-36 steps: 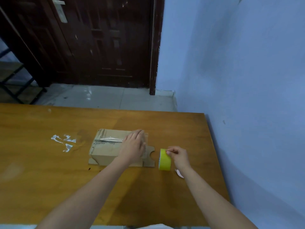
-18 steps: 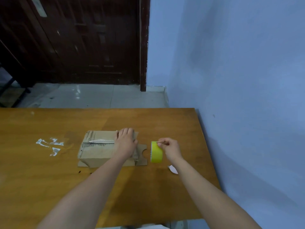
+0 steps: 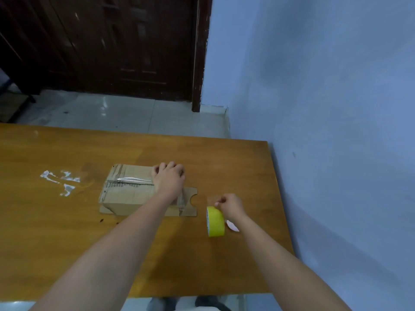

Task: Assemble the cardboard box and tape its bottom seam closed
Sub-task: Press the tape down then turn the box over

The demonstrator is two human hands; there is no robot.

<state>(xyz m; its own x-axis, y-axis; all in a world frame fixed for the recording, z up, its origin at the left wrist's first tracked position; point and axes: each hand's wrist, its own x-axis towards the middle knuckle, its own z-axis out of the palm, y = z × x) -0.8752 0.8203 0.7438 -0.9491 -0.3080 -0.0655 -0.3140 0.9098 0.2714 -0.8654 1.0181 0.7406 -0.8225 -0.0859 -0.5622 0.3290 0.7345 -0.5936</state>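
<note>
A small brown cardboard box (image 3: 125, 194) lies on the wooden table (image 3: 67, 243), with clear tape glinting along its top seam and a flap with a round notch (image 3: 190, 205) sticking out on the right. My left hand (image 3: 168, 178) presses flat on the box's right end. A yellow tape roll (image 3: 215, 222) stands on edge to the right of the box. My right hand (image 3: 229, 206) is beside it, fingers pinched at the top of the roll, apparently on the tape's loose end.
Torn bits of clear tape (image 3: 59, 181) are stuck to the table left of the box. A small white scrap (image 3: 233, 226) lies by the roll. The blue wall (image 3: 325, 131) runs along the table's right edge; a dark door (image 3: 112, 46) stands beyond.
The camera view shifted slightly. Both hands kept their places on the box and at the tape roll; my right hand sits a little higher on the roll.
</note>
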